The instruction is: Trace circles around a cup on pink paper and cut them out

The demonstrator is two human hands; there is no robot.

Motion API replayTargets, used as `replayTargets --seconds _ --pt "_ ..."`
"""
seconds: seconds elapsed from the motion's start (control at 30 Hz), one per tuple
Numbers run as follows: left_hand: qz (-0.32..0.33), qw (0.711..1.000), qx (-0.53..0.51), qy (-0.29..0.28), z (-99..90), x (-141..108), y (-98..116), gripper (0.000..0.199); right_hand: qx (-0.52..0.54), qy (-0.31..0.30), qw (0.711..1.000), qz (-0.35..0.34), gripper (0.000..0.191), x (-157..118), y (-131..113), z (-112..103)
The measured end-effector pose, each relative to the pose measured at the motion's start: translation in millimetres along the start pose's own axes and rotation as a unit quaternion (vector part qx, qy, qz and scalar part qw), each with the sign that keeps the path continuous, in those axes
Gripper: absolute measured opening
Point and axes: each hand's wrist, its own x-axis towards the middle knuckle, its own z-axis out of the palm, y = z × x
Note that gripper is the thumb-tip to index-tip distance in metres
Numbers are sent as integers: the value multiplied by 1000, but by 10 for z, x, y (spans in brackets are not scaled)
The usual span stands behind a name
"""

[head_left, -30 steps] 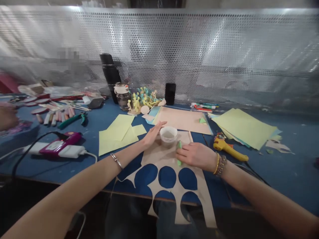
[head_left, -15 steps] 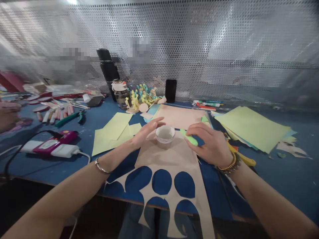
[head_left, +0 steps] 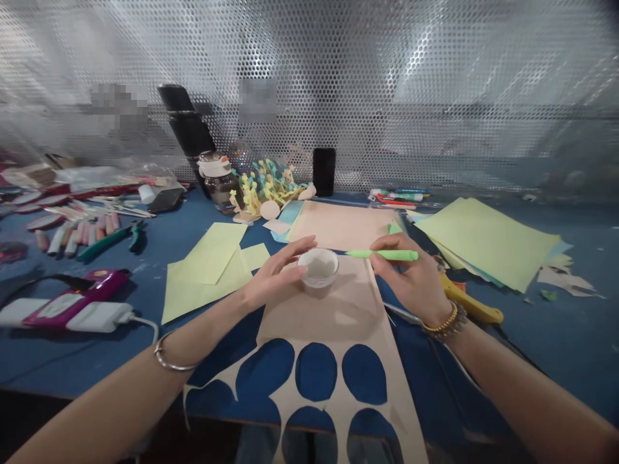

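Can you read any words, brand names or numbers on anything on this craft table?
None can be read. The green pen, the pens at the back, the pink device and the glass jar show nothing legible; any marks on them are too small or blurred.

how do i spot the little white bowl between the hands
On the blue table, find the long tan paper sheet with oval cutouts. At its far end, between the left hand and right hand, sits a small white bowl. Something pale lines it, and the pale green stick in the right hand points at it.
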Motion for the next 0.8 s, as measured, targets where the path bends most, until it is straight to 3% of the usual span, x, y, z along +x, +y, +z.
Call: replayTargets --seconds 0.27,0.4,0.63,0.8 --pt "6 999 -35 3 20 16 -13 50 -24 -19 999 26 10 -99 51 18" --pt "-11 1000 -16 -9 44 8 34 57 -25 -39 998 36 11 -138 34 34" --pt "-45 997 -52 -22 84 12 26 58 43 39 996 61 11 -88 22 -3" --pt "-23 1000 -3 -12 85 34 20 53 83 81 992 56 13 50 -76 -73"
